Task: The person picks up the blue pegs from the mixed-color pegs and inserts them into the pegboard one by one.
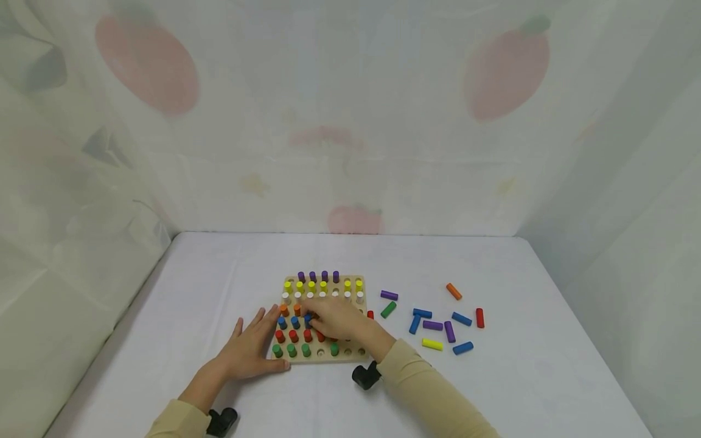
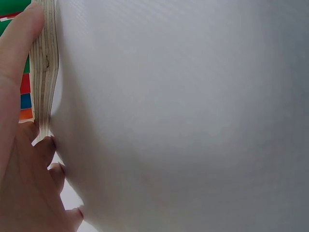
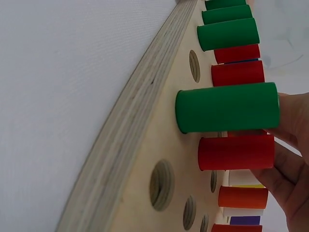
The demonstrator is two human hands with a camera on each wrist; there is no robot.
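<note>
Pegboard [image 1: 350, 359] steadied at lower centre by flat, open left hand [image 1: 249, 353].
Right hand [image 1: 336, 319] fingers are closed on a red peg [image 3: 236, 152]; neighbouring pegs could be knocked loose.

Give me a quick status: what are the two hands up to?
Left hand flat, steadying the wooden pegboard edge. Right hand over the board's middle, fingers down among the pegs; grip unclear. Loose pegs lie right, nothing blocking.

The place looked like a small recording booth set up for tabletop play rather than a lived-in room. A white-covered table [image 1: 230, 274] stood enclosed on three sides by pale curtains [image 1: 350, 121] printed with faded fruit shapes.
</note>
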